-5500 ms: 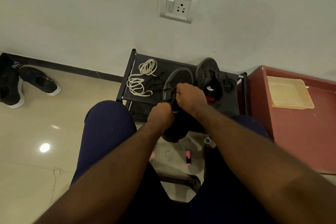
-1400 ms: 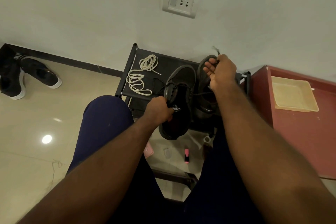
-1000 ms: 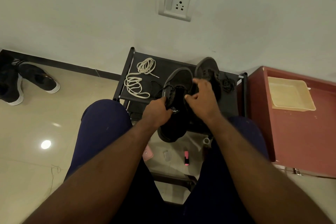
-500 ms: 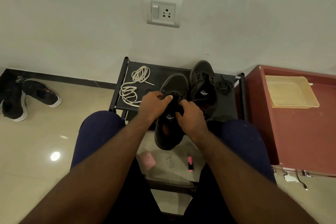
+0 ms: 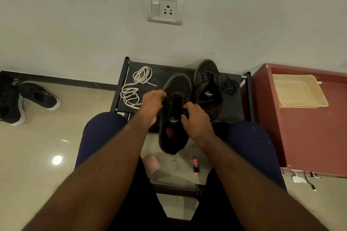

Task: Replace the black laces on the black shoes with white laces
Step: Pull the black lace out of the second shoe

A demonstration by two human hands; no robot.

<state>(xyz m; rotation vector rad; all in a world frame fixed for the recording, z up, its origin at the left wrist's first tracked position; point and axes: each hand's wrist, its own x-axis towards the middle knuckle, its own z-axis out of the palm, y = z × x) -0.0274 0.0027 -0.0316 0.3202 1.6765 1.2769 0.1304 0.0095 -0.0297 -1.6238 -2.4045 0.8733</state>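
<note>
Head view: black shoe (image 5: 174, 137) overhangs the rack (image 5: 232, 107) edge, left hand (image 5: 152, 103) and right hand (image 5: 195, 120) both curled on its eyelet rows; looks light with a soft upper, so probably best braced there, white laces (image 5: 131, 95) coiled beside.

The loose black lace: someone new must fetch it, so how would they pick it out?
Under the wall socket stands a low black rack beside a red cabinet. On its top, at the end nearest the cabinet, the black lace lies bunched beside the shoe nearer the wall. Unlike the white laces coiled at the opposite end, it is a small dark speckled tangle.
</note>
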